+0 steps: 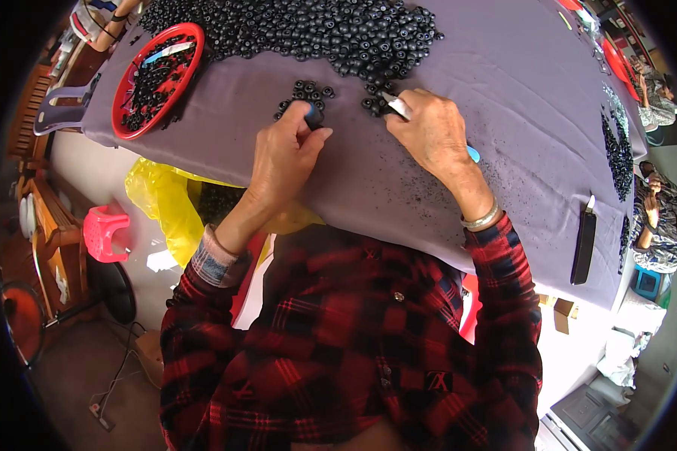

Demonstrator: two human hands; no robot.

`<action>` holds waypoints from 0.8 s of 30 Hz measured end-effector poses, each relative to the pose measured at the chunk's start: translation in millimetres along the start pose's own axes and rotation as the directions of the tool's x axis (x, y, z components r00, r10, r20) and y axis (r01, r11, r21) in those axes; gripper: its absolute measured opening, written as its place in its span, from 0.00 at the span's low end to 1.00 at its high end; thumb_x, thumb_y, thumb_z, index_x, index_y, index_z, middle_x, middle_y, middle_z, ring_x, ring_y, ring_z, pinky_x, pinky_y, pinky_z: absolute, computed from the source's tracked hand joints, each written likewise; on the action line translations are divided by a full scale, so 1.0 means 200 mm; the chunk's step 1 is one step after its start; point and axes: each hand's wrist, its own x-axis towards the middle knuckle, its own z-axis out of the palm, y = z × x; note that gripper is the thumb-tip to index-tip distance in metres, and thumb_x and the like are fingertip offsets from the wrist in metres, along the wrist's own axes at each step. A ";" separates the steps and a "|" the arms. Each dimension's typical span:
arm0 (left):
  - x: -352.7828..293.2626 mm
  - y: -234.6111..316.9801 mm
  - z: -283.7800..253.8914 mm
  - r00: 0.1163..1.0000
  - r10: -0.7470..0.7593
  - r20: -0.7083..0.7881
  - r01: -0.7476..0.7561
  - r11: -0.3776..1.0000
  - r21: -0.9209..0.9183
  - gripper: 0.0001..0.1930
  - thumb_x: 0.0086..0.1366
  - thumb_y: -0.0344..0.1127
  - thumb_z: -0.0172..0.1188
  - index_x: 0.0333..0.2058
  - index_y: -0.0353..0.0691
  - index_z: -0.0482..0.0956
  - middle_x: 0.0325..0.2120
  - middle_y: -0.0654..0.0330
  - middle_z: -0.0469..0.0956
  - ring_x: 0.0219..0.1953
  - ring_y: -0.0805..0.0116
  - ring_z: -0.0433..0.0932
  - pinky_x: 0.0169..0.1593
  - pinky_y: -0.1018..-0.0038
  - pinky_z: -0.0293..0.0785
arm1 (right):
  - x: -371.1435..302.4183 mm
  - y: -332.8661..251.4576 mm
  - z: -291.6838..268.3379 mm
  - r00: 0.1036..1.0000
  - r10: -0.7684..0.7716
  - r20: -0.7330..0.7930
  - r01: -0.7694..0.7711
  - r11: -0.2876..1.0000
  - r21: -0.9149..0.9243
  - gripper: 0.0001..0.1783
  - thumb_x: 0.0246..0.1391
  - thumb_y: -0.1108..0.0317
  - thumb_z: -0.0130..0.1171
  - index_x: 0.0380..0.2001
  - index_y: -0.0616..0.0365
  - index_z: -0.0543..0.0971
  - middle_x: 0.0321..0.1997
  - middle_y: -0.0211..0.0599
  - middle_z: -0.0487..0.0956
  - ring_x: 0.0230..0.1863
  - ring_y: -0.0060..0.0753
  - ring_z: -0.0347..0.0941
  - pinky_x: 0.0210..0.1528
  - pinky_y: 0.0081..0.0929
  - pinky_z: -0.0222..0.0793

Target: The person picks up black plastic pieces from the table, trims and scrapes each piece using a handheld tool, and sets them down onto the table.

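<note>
My left hand [284,154] is closed, pinching a small black round part [314,116] between thumb and fingers above the cloth. A little cluster of similar black parts [308,90] lies just beyond its fingertips. To the right, my right hand [431,129] is wrapped round a small knife with a light metal blade [399,107]; a blue handle end [473,154] sticks out behind the hand. The blade points left, beside a few black parts at the near edge of the large heap [316,34]. The two hands are apart.
A red basket [197,56] holding black bits stands at the left on the grey-purple tablecloth [368,180]. Black crumbs are scattered right of centre. A yellow bag [165,203] hangs below the near edge. A black box-cutter-like tool [584,244] lies right. Other people sit at the far right.
</note>
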 end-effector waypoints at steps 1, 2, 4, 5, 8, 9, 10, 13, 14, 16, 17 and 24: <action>0.00 0.01 -0.01 1.000 -0.011 -0.029 0.011 1.000 -0.003 0.14 0.60 0.29 0.64 0.43 0.40 0.71 0.18 0.69 0.72 0.18 0.81 0.67 0.26 0.83 0.66 | -0.02 0.00 -0.04 1.000 -0.016 -0.025 0.017 0.999 0.047 0.09 0.45 0.68 0.64 0.25 0.62 0.77 0.27 0.41 0.77 0.28 0.47 0.74 0.30 0.37 0.69; -0.01 0.02 -0.01 0.998 -0.023 -0.058 0.022 1.000 -0.008 0.17 0.60 0.28 0.64 0.46 0.40 0.70 0.19 0.69 0.74 0.19 0.81 0.67 0.27 0.83 0.66 | -0.04 -0.02 -0.09 0.998 -0.031 -0.050 0.036 0.995 0.092 0.08 0.45 0.70 0.65 0.26 0.63 0.78 0.26 0.38 0.77 0.26 0.41 0.74 0.29 0.32 0.69; -0.03 0.03 0.00 0.999 -0.033 -0.037 0.025 0.979 -0.204 0.19 0.60 0.28 0.63 0.49 0.41 0.68 0.24 0.65 0.76 0.23 0.77 0.71 0.29 0.79 0.69 | -0.10 -0.09 -0.19 1.000 0.009 0.004 -0.010 0.932 0.363 0.07 0.46 0.72 0.65 0.28 0.62 0.79 0.26 0.34 0.76 0.26 0.32 0.73 0.29 0.27 0.68; -0.05 0.05 0.01 0.999 -0.038 -0.020 0.027 0.920 -0.391 0.21 0.61 0.28 0.62 0.51 0.42 0.67 0.28 0.61 0.79 0.27 0.74 0.76 0.31 0.75 0.72 | -0.13 -0.12 -0.22 0.997 0.030 0.065 -0.064 0.796 0.602 0.06 0.46 0.74 0.66 0.30 0.62 0.81 0.26 0.29 0.76 0.27 0.23 0.71 0.29 0.21 0.66; -0.06 0.22 0.07 0.966 0.001 0.258 0.243 0.326 -0.913 0.22 0.64 0.26 0.58 0.56 0.46 0.65 0.37 0.60 0.78 0.33 0.74 0.76 0.36 0.74 0.74 | -0.23 -0.13 -0.22 1.000 0.020 0.015 -0.025 0.676 0.736 0.09 0.46 0.79 0.67 0.33 0.60 0.82 0.28 0.24 0.74 0.30 0.14 0.68 0.30 0.16 0.64; -0.08 0.23 0.09 0.932 0.063 0.358 0.340 0.197 -0.920 0.23 0.66 0.26 0.56 0.58 0.49 0.63 0.39 0.58 0.77 0.36 0.72 0.76 0.39 0.73 0.75 | -0.26 -0.14 -0.22 1.000 0.010 0.007 -0.012 0.621 0.783 0.08 0.45 0.80 0.67 0.31 0.60 0.82 0.31 0.25 0.75 0.31 0.16 0.69 0.31 0.16 0.65; -0.08 0.27 0.08 0.892 0.069 0.448 0.440 0.097 -0.893 0.23 0.66 0.26 0.56 0.58 0.48 0.63 0.39 0.59 0.77 0.36 0.73 0.75 0.40 0.73 0.75 | -0.28 -0.15 -0.22 1.000 0.012 0.004 -0.011 0.621 0.784 0.08 0.45 0.80 0.67 0.31 0.60 0.82 0.31 0.25 0.75 0.31 0.16 0.69 0.31 0.16 0.65; -0.07 0.30 0.08 0.820 0.073 0.568 0.566 0.053 -0.823 0.23 0.66 0.26 0.55 0.57 0.47 0.63 0.37 0.61 0.76 0.36 0.73 0.75 0.41 0.74 0.74 | -0.32 -0.19 -0.24 0.998 0.063 0.020 -0.046 0.438 0.898 0.09 0.45 0.81 0.67 0.31 0.60 0.80 0.31 0.27 0.73 0.31 0.16 0.68 0.32 0.16 0.68; -0.07 0.29 0.09 0.795 0.114 0.596 0.602 -0.028 -0.798 0.22 0.65 0.25 0.55 0.57 0.45 0.63 0.36 0.62 0.76 0.36 0.73 0.75 0.41 0.74 0.73 | -0.33 -0.20 -0.25 0.998 0.066 0.019 -0.046 0.437 0.898 0.09 0.45 0.81 0.67 0.31 0.60 0.80 0.31 0.27 0.73 0.31 0.16 0.68 0.32 0.16 0.68; -0.08 0.29 0.09 0.768 0.157 0.621 0.638 -0.104 -0.763 0.22 0.65 0.25 0.56 0.56 0.44 0.63 0.35 0.63 0.75 0.35 0.74 0.75 0.41 0.75 0.73 | -0.34 -0.21 -0.25 0.993 0.038 0.110 -0.115 0.173 0.978 0.10 0.45 0.82 0.66 0.32 0.62 0.81 0.30 0.29 0.73 0.31 0.18 0.72 0.33 0.19 0.73; -0.09 0.29 0.09 0.779 0.182 0.599 0.615 -0.038 -0.788 0.22 0.65 0.25 0.55 0.56 0.44 0.63 0.34 0.64 0.75 0.35 0.74 0.75 0.41 0.76 0.73 | -0.33 -0.21 -0.27 0.993 0.041 0.112 -0.117 0.172 0.978 0.10 0.45 0.82 0.66 0.32 0.62 0.81 0.30 0.29 0.73 0.31 0.18 0.72 0.33 0.19 0.73; -0.09 0.29 0.08 0.823 0.206 0.529 0.514 0.124 -0.848 0.31 0.62 0.33 0.62 0.61 0.38 0.58 0.32 0.66 0.73 0.34 0.75 0.73 0.41 0.77 0.71 | -0.34 -0.15 -0.26 0.989 -0.120 0.086 -0.014 0.502 0.865 0.12 0.42 0.83 0.68 0.32 0.62 0.80 0.27 0.28 0.69 0.28 0.21 0.71 0.34 0.19 0.74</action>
